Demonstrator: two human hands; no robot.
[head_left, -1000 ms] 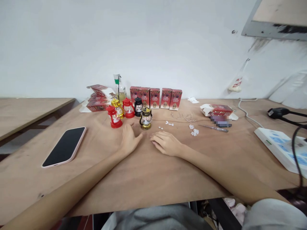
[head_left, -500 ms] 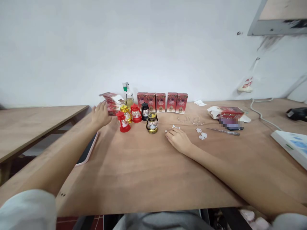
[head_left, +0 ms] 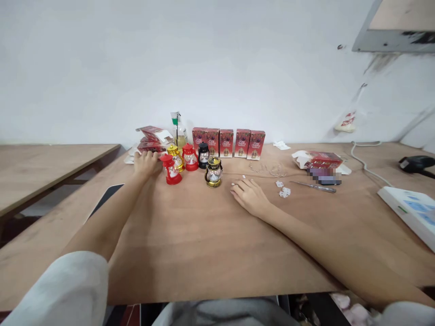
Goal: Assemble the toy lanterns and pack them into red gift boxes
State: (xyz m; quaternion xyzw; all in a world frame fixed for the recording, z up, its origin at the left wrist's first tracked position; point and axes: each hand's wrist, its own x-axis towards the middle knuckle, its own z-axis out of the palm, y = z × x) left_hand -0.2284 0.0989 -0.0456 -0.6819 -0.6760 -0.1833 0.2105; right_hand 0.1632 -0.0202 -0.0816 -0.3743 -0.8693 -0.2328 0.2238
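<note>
My left hand (head_left: pixel 146 164) is at the back left, fingers curled down in front of the stacked red boxes (head_left: pixel 152 144); the fingertips are hidden, so what they hold, if anything, cannot be seen. Just right of it stand a red lantern (head_left: pixel 171 171), a gold lantern (head_left: pixel 176 158), a second red lantern (head_left: pixel 190 157) and a black lantern (head_left: pixel 204 156). A bronze-gold lantern (head_left: pixel 214 173) stands by itself nearer me. My right hand (head_left: pixel 250 197) lies palm down on the table, fingers stretched out and holding nothing visible, beside a small white piece (head_left: pixel 244 176).
Several upright red boxes (head_left: pixel 226 144) line the wall, with a bottle (head_left: pixel 181 138) to their left. Flat white pieces (head_left: pixel 284 193), a screwdriver (head_left: pixel 319 187) and an opened red box (head_left: pixel 321 160) lie right. A phone (head_left: pixel 103 199) lies under my left forearm. A white device (head_left: pixel 411 208) sits far right.
My left hand has come down from above the table to the red boxes, and its stretched fingers have curled. My right hand rests in nearly the same place.
</note>
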